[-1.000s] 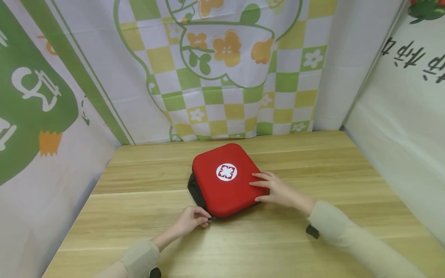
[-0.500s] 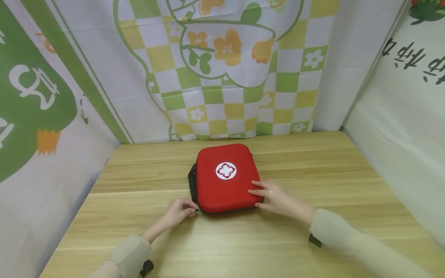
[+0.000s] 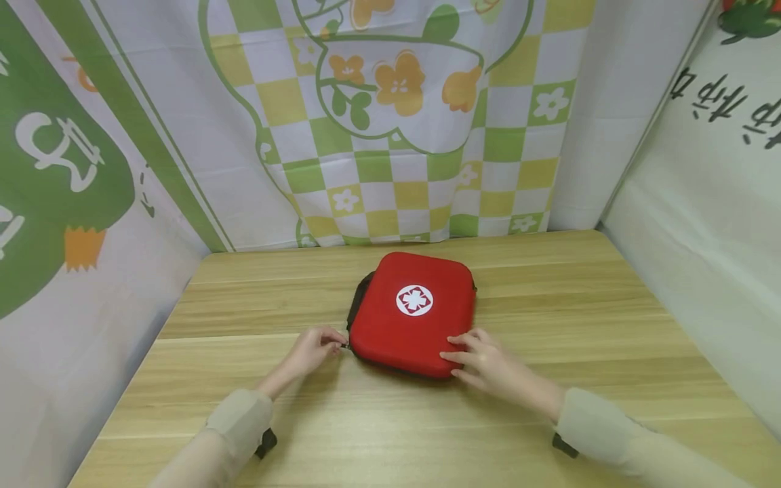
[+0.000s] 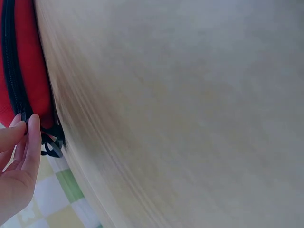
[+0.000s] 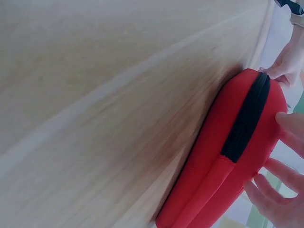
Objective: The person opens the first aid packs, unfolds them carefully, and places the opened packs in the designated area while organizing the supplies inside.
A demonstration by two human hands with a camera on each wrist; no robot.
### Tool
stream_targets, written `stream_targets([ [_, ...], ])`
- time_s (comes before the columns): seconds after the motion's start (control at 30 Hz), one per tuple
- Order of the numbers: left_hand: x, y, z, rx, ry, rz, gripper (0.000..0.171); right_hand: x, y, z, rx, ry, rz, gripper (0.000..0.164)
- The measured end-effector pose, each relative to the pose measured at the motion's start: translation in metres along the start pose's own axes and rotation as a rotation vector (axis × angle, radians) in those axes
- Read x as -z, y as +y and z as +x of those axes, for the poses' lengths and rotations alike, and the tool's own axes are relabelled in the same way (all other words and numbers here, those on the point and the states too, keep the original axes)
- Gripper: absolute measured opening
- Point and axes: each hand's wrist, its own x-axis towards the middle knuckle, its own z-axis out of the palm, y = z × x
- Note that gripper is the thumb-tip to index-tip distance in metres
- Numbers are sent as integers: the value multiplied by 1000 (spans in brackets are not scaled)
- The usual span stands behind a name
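A red zip-up first-aid case (image 3: 390,339) with a white round emblem (image 3: 415,300) lies closed on the wooden table, turned at a slight angle. At its front left corner my left hand (image 3: 310,350) pinches the zipper pull (image 4: 24,124) between thumb and fingertips. The black zipper (image 4: 13,71) runs along the side of the case. My right hand (image 3: 488,364) rests spread fingers on the lid and edge near the front right corner. In the right wrist view, the zipper tape (image 5: 248,118) ends where a red fabric strip begins.
A black carry handle (image 3: 360,298) sticks out from the case's left side. Around the case is the wooden tabletop (image 3: 390,434). Patterned cloth (image 3: 390,169) hangs behind the table, with printed white sheets at both sides.
The case has turned clockwise, and its front right corner now lies nearer. My left hand, still at the zipper pull, has moved left and away; my right hand has come nearer, fingers still on the lid.
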Motion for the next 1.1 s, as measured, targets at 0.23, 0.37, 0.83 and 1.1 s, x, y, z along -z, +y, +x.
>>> stream_targets([
  [0.23,0,-1,3,39,-15,-43,17,-5,6,2,30,21,101,39],
  [0.37,1,-3,1,-3,-48,-77,15,-6,13,4,90,47,159,38],
  [0.83,-4,2,-9,46,-76,-78,12,-5,16,7,93,8,188,39],
  [1.1,-5,4,-16,-2,-93,-73,11,-4,16,7,75,-15,195,39],
])
